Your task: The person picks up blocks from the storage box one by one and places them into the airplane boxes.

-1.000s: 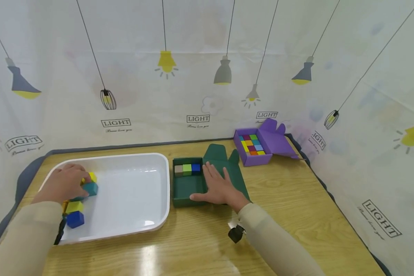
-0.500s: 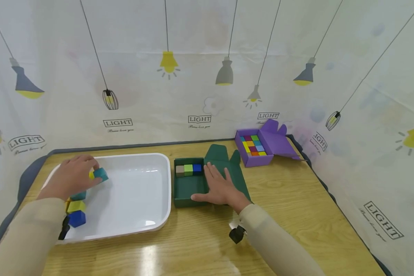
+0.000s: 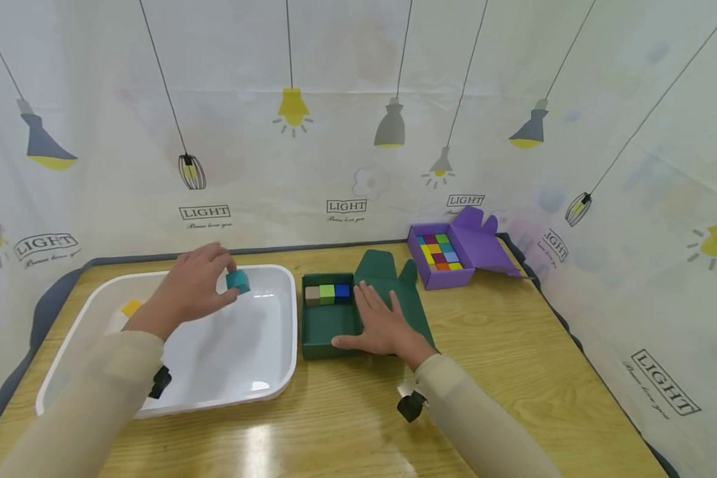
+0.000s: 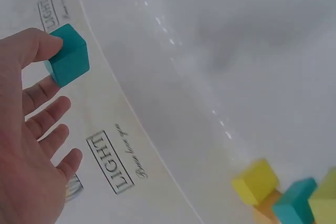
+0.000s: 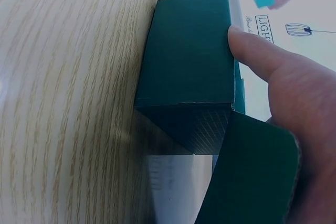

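My left hand pinches a teal cube between thumb and index finger, above the right part of the white tray. In the left wrist view its other fingers are loosely bent and hold nothing. My right hand lies with spread, straight fingers on the opened green box, where the lid joins it. The right wrist view shows the thumb touching the box's rim; the other fingers are hidden there. Along the back wall inside this box sit a brown cube, a light green cube and a blue cube.
More cubes remain in the tray, among them a yellow cube and a teal one, mostly hidden by the left arm in the head view. A purple box with several coloured cubes stands open at the back right, near the printed wall cloth.
My left hand has picked the teal cube from the group at the tray's left and carried it to the right. The right hand has stayed on the green box.
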Tool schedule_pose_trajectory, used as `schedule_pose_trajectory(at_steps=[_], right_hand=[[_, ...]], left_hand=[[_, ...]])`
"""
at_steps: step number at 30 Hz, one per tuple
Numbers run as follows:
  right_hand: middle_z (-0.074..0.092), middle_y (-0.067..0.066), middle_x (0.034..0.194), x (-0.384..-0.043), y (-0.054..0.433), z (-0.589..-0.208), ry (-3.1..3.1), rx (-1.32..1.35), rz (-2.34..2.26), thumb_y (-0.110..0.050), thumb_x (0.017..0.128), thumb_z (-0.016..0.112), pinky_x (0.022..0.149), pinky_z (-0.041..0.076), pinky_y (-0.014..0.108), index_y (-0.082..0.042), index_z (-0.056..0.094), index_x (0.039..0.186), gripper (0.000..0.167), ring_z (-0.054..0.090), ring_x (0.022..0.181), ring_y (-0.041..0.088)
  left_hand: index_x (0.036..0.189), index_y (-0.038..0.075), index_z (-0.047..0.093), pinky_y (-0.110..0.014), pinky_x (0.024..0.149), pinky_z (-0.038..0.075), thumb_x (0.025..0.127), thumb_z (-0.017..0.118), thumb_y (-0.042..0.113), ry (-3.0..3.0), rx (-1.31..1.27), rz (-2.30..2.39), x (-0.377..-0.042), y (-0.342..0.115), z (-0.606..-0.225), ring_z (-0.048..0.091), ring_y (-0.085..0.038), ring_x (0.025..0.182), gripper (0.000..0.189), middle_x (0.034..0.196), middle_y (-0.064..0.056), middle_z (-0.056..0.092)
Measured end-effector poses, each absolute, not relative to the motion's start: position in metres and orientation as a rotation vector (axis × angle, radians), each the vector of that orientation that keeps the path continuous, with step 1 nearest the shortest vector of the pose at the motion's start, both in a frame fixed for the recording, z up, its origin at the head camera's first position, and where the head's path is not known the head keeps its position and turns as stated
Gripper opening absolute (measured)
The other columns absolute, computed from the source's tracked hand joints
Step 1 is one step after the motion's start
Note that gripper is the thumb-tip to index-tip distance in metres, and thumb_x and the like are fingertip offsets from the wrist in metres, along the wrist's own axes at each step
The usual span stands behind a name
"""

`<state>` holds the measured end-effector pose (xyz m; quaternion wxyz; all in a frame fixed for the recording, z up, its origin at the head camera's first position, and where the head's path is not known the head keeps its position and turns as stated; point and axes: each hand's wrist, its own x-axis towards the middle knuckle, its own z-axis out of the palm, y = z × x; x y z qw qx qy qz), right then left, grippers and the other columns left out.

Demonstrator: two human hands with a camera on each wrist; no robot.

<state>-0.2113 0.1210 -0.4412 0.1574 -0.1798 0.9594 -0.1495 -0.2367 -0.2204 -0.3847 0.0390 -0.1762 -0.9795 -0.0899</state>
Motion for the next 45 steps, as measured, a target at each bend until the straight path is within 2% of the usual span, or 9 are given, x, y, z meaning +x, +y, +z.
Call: schedule_pose_trajectory(at_steps=[3, 7, 20, 24, 30, 39, 45], right_hand=[[0.002, 0.007, 0.166, -0.211, 0.122, -0.441, 2.749, -0.517, -0.423, -0.073, 0.081, 0.057, 0.122, -0.006, 0.058, -0.012, 0.007, 0.158, 0.109, 0.004, 0.154, 0.024], [0.003, 0.007, 0.166, -0.212, 0.123, -0.441, 2.75, -0.532, -0.421, -0.073, 0.081, 0.057, 0.122, -0.005, 0.059, -0.011, 0.008, 0.158, 0.109, 0.006, 0.154, 0.024], [0.001, 0.005, 0.166, -0.216, 0.126, -0.441, 2.738, -0.532, -0.394, -0.074, 0.081, 0.056, 0.122, -0.005, 0.059, -0.013, 0.006, 0.158, 0.11, 0.005, 0.154, 0.023], [0.002, 0.006, 0.166, -0.215, 0.126, -0.441, 2.739, -0.537, -0.395, -0.073, 0.081, 0.056, 0.122, -0.004, 0.059, -0.013, 0.007, 0.158, 0.109, 0.006, 0.154, 0.024], [0.002, 0.006, 0.166, -0.215, 0.126, -0.441, 2.732, -0.543, -0.402, -0.073, 0.082, 0.056, 0.122, -0.005, 0.059, -0.013, 0.007, 0.158, 0.109, 0.005, 0.154, 0.024], [0.0, 0.004, 0.166, -0.215, 0.126, -0.442, 2.726, -0.542, -0.41, -0.074, 0.081, 0.055, 0.122, -0.006, 0.058, -0.014, 0.004, 0.158, 0.11, 0.004, 0.154, 0.022], [0.002, 0.004, 0.166, -0.214, 0.126, -0.441, 2.732, -0.54, -0.407, -0.073, 0.082, 0.056, 0.122, -0.005, 0.058, -0.014, 0.005, 0.158, 0.109, 0.005, 0.154, 0.021]], left_hand=[[0.108, 0.01, 0.062, -0.063, 0.114, 0.027, 0.084, 0.069, 0.032, -3.0, -0.582, -0.306, -0.239, -0.2, -0.383, 0.037, -0.038, 0.137, 0.033, 0.136, -0.015, 0.051], [0.107, 0.011, 0.063, -0.061, 0.117, 0.025, 0.084, 0.068, 0.035, -2.991, -0.646, -0.315, -0.242, -0.175, -0.386, 0.029, -0.037, 0.144, 0.034, 0.138, -0.012, 0.052], [0.103, 0.015, 0.066, -0.056, 0.118, 0.027, 0.082, 0.074, 0.042, -2.985, -0.829, -0.278, -0.252, -0.116, -0.393, 0.03, -0.03, 0.146, 0.035, 0.133, -0.007, 0.055], [0.102, 0.015, 0.069, -0.057, 0.117, 0.028, 0.083, 0.074, 0.042, -3.0, -0.863, -0.221, -0.254, -0.106, -0.4, 0.03, -0.032, 0.146, 0.034, 0.131, -0.007, 0.056], [0.099, 0.015, 0.071, -0.055, 0.116, 0.031, 0.084, 0.074, 0.042, -3.024, -0.864, -0.137, -0.258, -0.098, -0.412, 0.04, -0.029, 0.138, 0.032, 0.128, -0.006, 0.058], [0.101, 0.013, 0.071, -0.053, 0.118, 0.029, 0.083, 0.075, 0.043, -3.055, -0.864, 0.005, -0.261, -0.094, -0.428, 0.034, -0.032, 0.143, 0.035, 0.132, -0.009, 0.055], [0.096, 0.013, 0.071, -0.053, 0.117, 0.03, 0.08, 0.077, 0.041, -3.026, -0.855, 0.014, -0.261, -0.092, -0.432, 0.032, -0.034, 0.143, 0.032, 0.132, -0.01, 0.053]])
